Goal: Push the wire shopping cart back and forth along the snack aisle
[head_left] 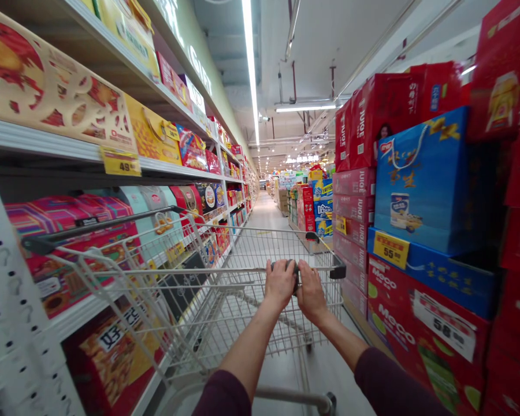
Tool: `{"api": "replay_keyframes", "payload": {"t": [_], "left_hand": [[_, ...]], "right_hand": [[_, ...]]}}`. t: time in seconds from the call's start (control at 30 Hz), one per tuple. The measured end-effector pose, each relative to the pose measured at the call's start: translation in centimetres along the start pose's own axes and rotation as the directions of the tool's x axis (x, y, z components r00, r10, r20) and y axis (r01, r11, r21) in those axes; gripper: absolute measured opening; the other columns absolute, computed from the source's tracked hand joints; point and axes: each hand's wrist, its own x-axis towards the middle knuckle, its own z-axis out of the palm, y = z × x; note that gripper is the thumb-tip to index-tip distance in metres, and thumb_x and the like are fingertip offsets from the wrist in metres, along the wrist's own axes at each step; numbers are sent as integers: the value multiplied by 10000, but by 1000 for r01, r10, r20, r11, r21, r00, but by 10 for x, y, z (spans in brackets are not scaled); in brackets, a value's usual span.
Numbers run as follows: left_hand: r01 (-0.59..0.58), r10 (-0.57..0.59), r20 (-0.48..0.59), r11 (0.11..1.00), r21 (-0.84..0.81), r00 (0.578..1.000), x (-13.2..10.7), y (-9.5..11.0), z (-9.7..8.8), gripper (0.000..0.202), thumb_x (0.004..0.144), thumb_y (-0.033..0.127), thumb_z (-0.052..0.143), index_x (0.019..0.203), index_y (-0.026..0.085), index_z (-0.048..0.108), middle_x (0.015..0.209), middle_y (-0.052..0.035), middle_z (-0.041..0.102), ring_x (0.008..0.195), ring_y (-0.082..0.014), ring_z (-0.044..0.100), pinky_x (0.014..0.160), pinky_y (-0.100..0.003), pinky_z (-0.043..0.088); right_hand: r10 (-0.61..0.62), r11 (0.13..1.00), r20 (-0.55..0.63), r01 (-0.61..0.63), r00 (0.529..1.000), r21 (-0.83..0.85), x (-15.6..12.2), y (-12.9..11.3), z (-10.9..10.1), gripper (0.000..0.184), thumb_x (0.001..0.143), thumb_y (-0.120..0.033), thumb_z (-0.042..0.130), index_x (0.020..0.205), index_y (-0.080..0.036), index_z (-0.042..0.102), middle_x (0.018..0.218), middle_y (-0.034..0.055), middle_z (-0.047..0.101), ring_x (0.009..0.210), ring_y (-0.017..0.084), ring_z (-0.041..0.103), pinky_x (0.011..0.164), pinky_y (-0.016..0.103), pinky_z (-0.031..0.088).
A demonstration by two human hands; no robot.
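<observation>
A metal wire shopping cart (225,300) stands sideways in front of me, and no goods show in its basket. Its dark push bar (112,225) is at the left, beside the shelves. My left hand (280,282) is closed over the near top rim, fingers bent across a dark piece on it. Close beside it, my right hand (311,292) wraps the same rim at the right end. The undersides of both hands' fingers are hidden. A black corner cap (338,271) sits on the rim just right of my right hand.
Shelves (164,159) of boxed goods line the left side, near the push bar. Stacked red drink boxes (420,329) and a blue gift bag (422,179) rise close on the right. A pale aisle floor (266,211) runs ahead between them, with more stacked cartons (323,199) farther along.
</observation>
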Motion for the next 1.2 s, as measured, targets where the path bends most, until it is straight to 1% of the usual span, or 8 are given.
{"api": "replay_keyframes", "payload": {"t": [0.1,0.17,0.3,0.47,0.8,0.97,1.07,1.2], "left_hand": [[2,-2,-8,1000,23,1000,0,-1,-1,310,887,190,344,1094,221,573,1044,-82,631,1023,-234,580,1060,-532,305],[-1,1,-7,999,34,1000,-3,-11,-1,301,881,176,359,1083,223,577,1043,-73,629,1016,-222,579,1064,-537,294],[-11,17,-60,995,95,998,-17,-50,-4,317,860,169,413,1130,244,563,1138,-71,614,1080,-212,553,1081,-540,252],[28,-3,-142,984,174,990,-38,-103,-17,352,844,151,400,1125,255,585,1180,-72,616,1122,-209,540,1110,-494,188],[169,-128,-159,947,275,979,-63,-167,-52,366,852,215,361,1145,219,579,1221,-116,593,1146,-259,512,1062,-556,177],[281,-208,-244,904,322,947,-78,-209,-76,361,852,230,349,1118,225,592,1224,-118,589,1163,-264,495,1054,-550,190],[324,-233,-286,886,331,929,-82,-218,-78,367,853,231,334,1115,211,591,1231,-125,580,1178,-265,477,1042,-533,221],[339,-228,-344,889,309,911,-81,-216,-70,365,843,232,340,1106,201,591,1205,-119,588,1182,-265,463,1007,-486,285]], "right_hand": [[-9,996,43,13,999,-93,-5,5,-1,644,693,6,324,1329,-50,410,1341,167,486,1311,232,351,1056,465,293],[-35,989,101,49,994,-137,-6,6,-4,647,670,10,341,1307,-50,441,1365,150,467,1326,225,327,1072,435,271],[-24,981,174,57,984,-186,-3,3,-11,638,678,-10,369,1308,-72,454,1392,127,444,1329,218,322,1078,411,244],[43,980,188,-5,981,-200,0,-4,-14,620,694,-22,378,1305,-87,468,1398,113,441,1326,221,328,1077,415,221],[30,982,205,9,978,-188,6,-6,-18,598,702,-21,383,1286,-90,491,1395,116,444,1327,227,326,1088,440,194],[37,984,217,2,975,-177,8,-5,-18,608,699,-21,385,1294,-92,485,1398,123,438,1328,232,326,1082,451,204],[32,987,240,7,970,-159,10,-10,-15,604,707,-19,378,1298,-92,483,1403,123,431,1333,231,318,1083,459,199],[-26,994,288,56,957,-96,15,-28,-11,615,705,-22,386,1310,-91,472,1419,131,405,1340,241,306,1085,482,186]]}}
